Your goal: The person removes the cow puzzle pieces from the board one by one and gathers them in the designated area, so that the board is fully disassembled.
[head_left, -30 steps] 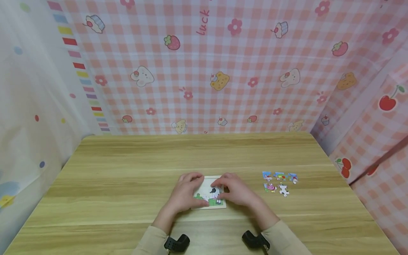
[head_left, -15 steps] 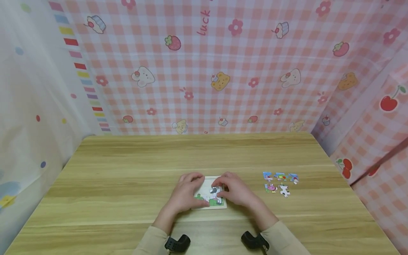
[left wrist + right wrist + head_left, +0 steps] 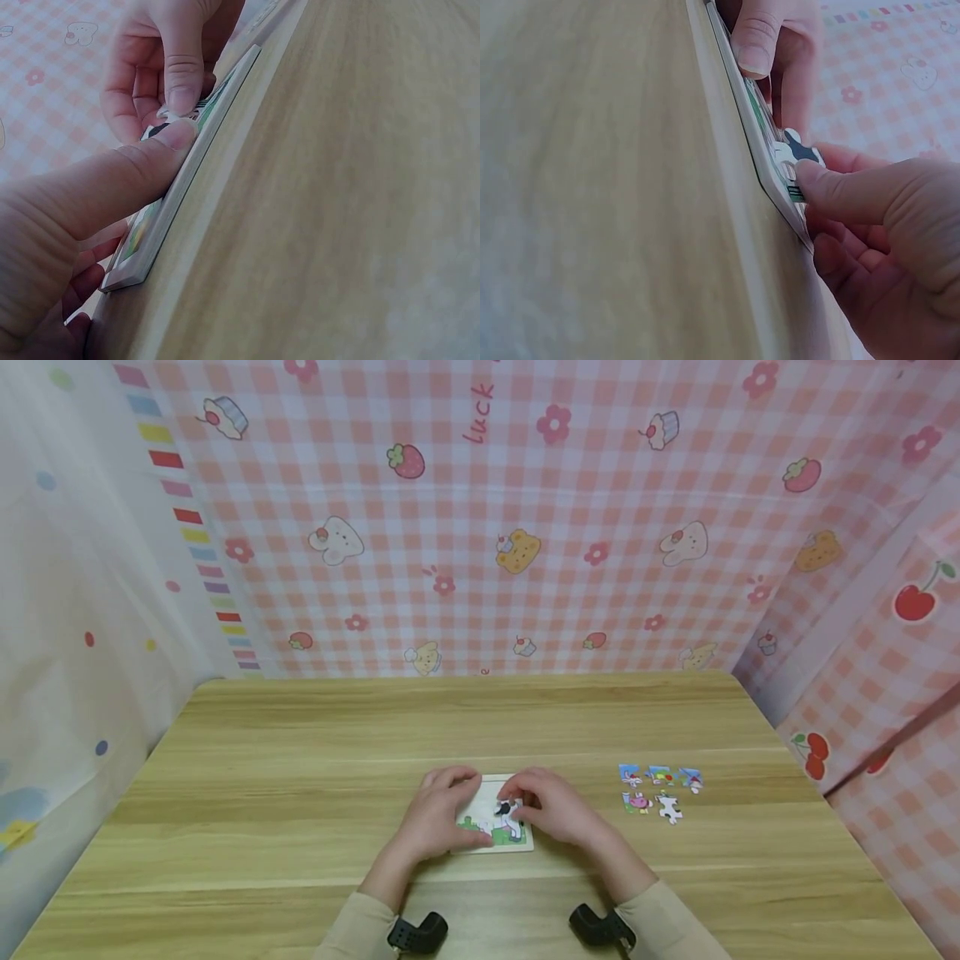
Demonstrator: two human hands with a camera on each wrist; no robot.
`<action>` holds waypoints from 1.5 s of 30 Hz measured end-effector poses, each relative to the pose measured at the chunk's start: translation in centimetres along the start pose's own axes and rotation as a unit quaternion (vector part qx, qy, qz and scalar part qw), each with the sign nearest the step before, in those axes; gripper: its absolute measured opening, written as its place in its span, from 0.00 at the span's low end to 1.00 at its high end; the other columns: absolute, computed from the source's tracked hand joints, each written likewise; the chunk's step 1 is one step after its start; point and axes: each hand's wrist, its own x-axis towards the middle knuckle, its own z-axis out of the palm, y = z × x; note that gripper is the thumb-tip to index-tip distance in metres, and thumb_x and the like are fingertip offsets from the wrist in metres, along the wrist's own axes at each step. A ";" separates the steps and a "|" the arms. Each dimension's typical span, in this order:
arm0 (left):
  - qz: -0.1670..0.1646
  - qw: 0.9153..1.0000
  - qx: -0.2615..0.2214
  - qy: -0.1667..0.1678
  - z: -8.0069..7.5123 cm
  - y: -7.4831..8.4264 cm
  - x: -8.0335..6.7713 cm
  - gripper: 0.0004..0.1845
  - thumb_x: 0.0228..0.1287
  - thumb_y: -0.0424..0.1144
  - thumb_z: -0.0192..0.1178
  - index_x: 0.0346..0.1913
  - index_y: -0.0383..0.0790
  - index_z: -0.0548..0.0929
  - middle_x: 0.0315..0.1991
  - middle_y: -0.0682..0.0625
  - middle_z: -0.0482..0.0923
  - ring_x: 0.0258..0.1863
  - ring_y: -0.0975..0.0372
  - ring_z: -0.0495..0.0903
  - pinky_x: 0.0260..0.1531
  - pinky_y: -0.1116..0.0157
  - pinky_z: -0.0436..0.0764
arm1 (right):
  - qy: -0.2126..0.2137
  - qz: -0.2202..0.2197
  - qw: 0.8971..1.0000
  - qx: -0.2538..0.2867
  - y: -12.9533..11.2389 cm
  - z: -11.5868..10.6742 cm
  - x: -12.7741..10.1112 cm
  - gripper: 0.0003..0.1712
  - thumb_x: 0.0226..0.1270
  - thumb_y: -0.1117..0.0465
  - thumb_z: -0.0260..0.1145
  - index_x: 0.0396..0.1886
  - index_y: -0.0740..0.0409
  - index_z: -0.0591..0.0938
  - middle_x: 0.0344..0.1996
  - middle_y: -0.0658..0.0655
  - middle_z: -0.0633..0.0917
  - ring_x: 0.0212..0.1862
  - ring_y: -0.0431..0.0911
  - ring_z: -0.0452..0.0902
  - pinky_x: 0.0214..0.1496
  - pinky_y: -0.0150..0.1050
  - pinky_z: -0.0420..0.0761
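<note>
A small jigsaw tray (image 3: 489, 791) with a pale wooden frame lies on the table between both hands. Green and white pieces fill its near part, while its far part shows bare board. My left hand (image 3: 437, 810) grips the tray's left side, the thumb over the near edge and the fingers at the far left. Between thumb and fingers my right hand (image 3: 557, 806) pinches a black-and-white puzzle piece (image 3: 804, 148) at the tray's right side. The right wrist view shows this piece tilted up over the tray. The right fingertips are partly hidden behind the piece.
Several loose puzzle pieces (image 3: 660, 775) lie in two rows to the right of the tray, a white one (image 3: 669, 808) among them. Behind the wooden table (image 3: 300, 760) hangs a pink checked curtain (image 3: 450, 510).
The right hand has shifted the pinched piece slightly and changed its tilt above the tray. The left hand and the tray have stayed in place.
</note>
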 end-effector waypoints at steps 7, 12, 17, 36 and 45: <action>0.004 1.000 0.003 0.002 0.0 0.0 0.0 0.49 0.44 0.54 0.79 0.68 0.33 0.72 0.69 0.45 0.68 0.69 0.49 0.60 0.67 0.49 0.64 | -0.013 -0.014 1.000 0.017 0.0 -0.1 0.0 0.13 0.63 0.70 0.69 0.42 0.50 0.83 0.31 0.43 0.78 0.34 0.38 0.71 0.37 0.34 0.74; 0.008 1.000 0.003 0.004 0.0 0.0 0.1 0.49 0.44 0.54 0.79 0.68 0.33 0.72 0.68 0.45 0.68 0.68 0.49 0.60 0.67 0.48 0.64 | -0.017 -0.021 1.000 0.004 0.0 -0.1 0.0 0.13 0.63 0.70 0.69 0.43 0.50 0.83 0.30 0.43 0.78 0.34 0.38 0.71 0.37 0.34 0.74; 0.003 1.000 -0.001 0.002 0.0 0.0 0.0 0.50 0.44 0.53 0.79 0.69 0.33 0.72 0.69 0.45 0.68 0.68 0.49 0.60 0.67 0.48 0.63 | -0.016 -0.020 1.000 0.004 0.1 -0.1 -0.1 0.13 0.64 0.70 0.69 0.43 0.49 0.83 0.30 0.43 0.78 0.34 0.38 0.71 0.38 0.34 0.74; -0.001 1.000 -0.002 -0.001 0.0 0.1 0.0 0.49 0.44 0.53 0.79 0.69 0.34 0.72 0.69 0.45 0.67 0.69 0.49 0.60 0.67 0.49 0.63 | -0.002 -0.001 0.999 0.035 0.0 -0.5 -0.5 0.11 0.66 0.68 0.67 0.45 0.51 0.83 0.30 0.43 0.80 0.35 0.39 0.74 0.40 0.36 0.76; -0.004 1.000 0.001 -0.002 0.0 0.1 0.0 0.50 0.43 0.53 0.79 0.69 0.34 0.71 0.69 0.45 0.67 0.69 0.49 0.60 0.68 0.49 0.62 | 0.035 0.001 0.998 0.048 2.0 -2.5 -2.4 0.11 0.66 0.69 0.67 0.45 0.54 0.86 0.45 0.49 0.86 0.44 0.42 0.79 0.49 0.38 0.80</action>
